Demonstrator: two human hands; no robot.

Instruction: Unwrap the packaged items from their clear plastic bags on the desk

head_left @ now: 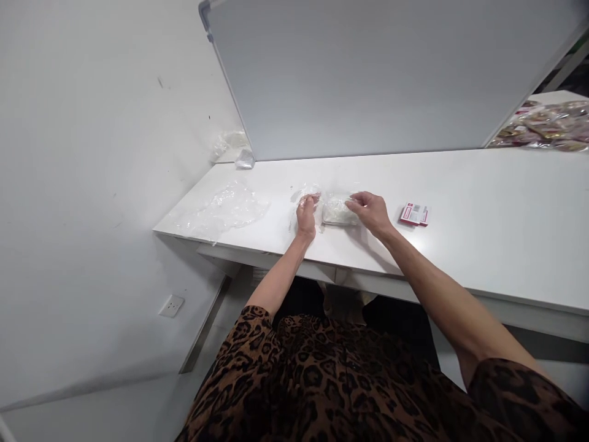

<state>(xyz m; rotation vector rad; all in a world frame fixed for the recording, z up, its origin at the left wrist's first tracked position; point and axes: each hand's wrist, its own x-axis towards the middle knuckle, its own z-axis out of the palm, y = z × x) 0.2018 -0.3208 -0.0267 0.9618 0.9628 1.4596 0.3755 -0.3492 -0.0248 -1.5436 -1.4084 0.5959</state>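
White desk (pixel 460 196) by white wall (pixel 92 153), both hands (pixel 306 216) pinching clear packet (pixel 339 210)

White table (pixel 460 184); clear plastic bags (pixel 225 209); red-white card pack (pixel 414 214); leopard-print garment (pixel 345 380).

Both your arms reach forward, bare to the elbow. Your left hand (pixel 306 216) is knuckles-up, fingers (pixel 313 198) curled and pinched together. Your right hand (pixel 370 210) is palm-down, fingers (pixel 355 201) bent and pointing left, close to the left hand.
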